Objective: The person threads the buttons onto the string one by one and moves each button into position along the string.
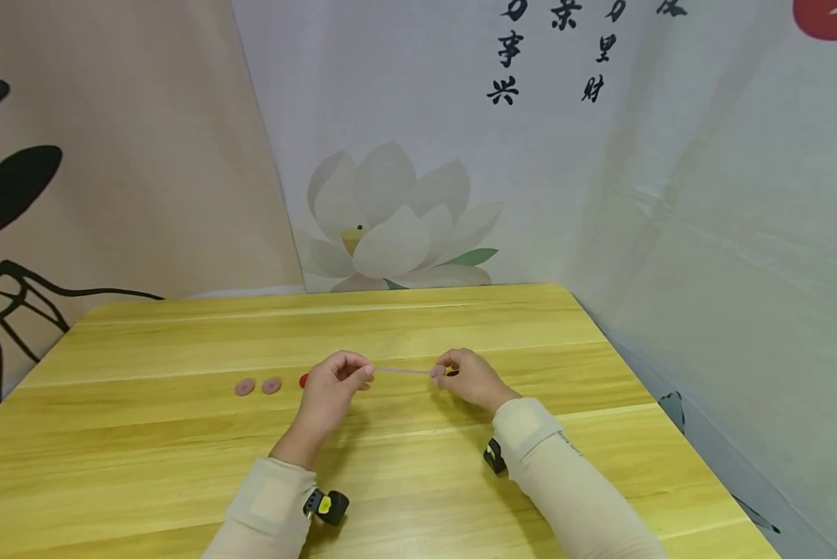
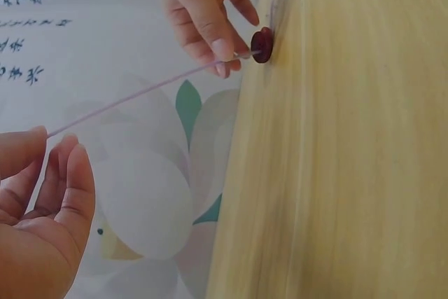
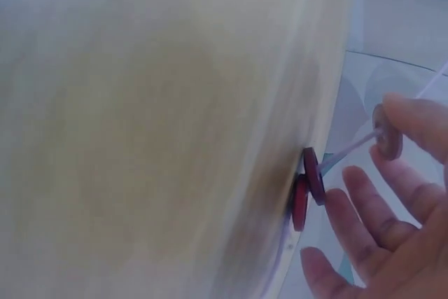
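A thin pale purple string point(image 1: 404, 370) runs taut between the two hands over the table. My left hand point(image 1: 329, 387) pinches its end between thumb and forefinger. In the right wrist view, my right hand point(image 3: 385, 229) holds a dull pink button point(image 3: 389, 143) between thumb and forefinger, with the string passing through it. Farther along the string, beyond the fingers, a dark red button point(image 3: 314, 176) and a brighter red button point(image 3: 300, 203) sit close together near the tabletop. The string's tail trails past them along the wood.
On the wooden table point(image 1: 181, 466), left of my left hand, lie two dull pink buttons, one outer point(image 1: 244, 387) and one inner point(image 1: 271, 385). A red button point(image 1: 303, 380) is partly hidden behind that hand. A printed cloth backdrop point(image 1: 418, 93) hangs behind the table.
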Motion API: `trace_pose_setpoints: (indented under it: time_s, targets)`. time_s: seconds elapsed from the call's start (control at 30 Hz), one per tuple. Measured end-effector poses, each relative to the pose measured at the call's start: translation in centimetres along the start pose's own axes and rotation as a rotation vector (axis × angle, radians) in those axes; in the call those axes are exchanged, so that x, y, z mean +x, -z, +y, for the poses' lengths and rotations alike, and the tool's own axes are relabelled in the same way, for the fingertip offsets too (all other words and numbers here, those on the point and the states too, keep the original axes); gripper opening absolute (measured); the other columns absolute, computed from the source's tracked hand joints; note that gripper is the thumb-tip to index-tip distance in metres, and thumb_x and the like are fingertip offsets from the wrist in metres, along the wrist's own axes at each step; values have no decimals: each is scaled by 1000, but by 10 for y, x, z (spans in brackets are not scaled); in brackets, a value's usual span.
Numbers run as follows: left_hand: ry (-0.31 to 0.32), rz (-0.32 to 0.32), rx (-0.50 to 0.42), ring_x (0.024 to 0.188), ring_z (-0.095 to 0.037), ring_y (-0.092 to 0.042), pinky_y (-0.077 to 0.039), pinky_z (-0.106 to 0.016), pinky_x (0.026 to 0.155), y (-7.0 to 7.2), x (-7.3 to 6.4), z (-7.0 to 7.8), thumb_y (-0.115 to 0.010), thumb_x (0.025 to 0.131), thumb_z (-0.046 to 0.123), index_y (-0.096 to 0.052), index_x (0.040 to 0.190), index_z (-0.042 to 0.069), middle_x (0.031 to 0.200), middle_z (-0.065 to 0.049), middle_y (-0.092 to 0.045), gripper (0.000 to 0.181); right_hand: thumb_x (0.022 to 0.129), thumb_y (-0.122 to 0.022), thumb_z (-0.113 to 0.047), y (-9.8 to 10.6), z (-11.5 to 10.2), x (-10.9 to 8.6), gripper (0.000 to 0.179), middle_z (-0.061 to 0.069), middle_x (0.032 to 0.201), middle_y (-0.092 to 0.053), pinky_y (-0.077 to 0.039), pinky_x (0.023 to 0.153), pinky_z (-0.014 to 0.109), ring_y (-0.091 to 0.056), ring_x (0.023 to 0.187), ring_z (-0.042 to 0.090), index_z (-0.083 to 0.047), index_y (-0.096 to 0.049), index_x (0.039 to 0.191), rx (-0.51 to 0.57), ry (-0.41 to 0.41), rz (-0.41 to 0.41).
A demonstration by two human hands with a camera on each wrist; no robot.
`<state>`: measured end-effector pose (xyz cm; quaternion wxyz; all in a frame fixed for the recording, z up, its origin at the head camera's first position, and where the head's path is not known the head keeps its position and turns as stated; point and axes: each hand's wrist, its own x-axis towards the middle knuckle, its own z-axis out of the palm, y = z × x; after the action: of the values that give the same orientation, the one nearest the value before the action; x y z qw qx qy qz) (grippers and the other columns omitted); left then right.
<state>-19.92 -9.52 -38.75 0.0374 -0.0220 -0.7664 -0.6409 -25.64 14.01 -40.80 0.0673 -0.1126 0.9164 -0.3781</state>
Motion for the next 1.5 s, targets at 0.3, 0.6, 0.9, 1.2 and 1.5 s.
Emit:
trace_pose_setpoints:
  time_s: [0.3, 0.6, 0.9, 1.2, 1.5]
  targets:
    - [-2, 12, -17, 78, -16, -61, -52, -23, 73, 2, -1, 3, -63, 94, 8, -63, 97, -2, 86, -7, -63, 10, 90, -70, -15, 2, 3, 3, 20, 10, 118, -61, -48, 94, 42, -56, 114, 29, -7, -68, 108, -9, -26, -25]
    - [17, 6, -30, 79, -18, -61, -52, -24, 74, 2, 0, 5, -63, 94, 8, -63, 99, -2, 87, -8, -63, 11, 89, -70, -12, 2, 8, 8, 17, 0, 92, -64, -47, 72, 29, -54, 80, 14, -5, -69, 105, -69, 0, -87]
    - [12, 8, -33, 80, -18, -61, -52, -24, 74, 3, 1, 4, -63, 94, 8, -63, 98, -2, 86, -8, -63, 11, 87, -71, -6, 1, 5, 6, 13, -1, 86, -64, -47, 74, 30, -54, 78, 14, -3, -69, 99, -91, 41, -122]
    - [-1, 22, -29, 78, -16, -61, -52, -24, 73, 5, 2, 7, -63, 94, 8, -63, 98, -2, 85, -8, -63, 10, 86, -72, -6, -1, 7, 10, 6, -4, 80, -65, -47, 79, 32, -54, 77, 13, -7, -71, 92, -152, 86, -101]
    - [7, 5, -34, 80, -19, -62, -54, -35, 78, 1, 2, 2, -63, 93, 7, -63, 96, -2, 84, -6, -63, 9, 85, -74, -10, -2, 4, 8, 30, 5, 99, -66, -49, 90, 38, -58, 94, 19, -1, -68, 113, -205, 46, -93]
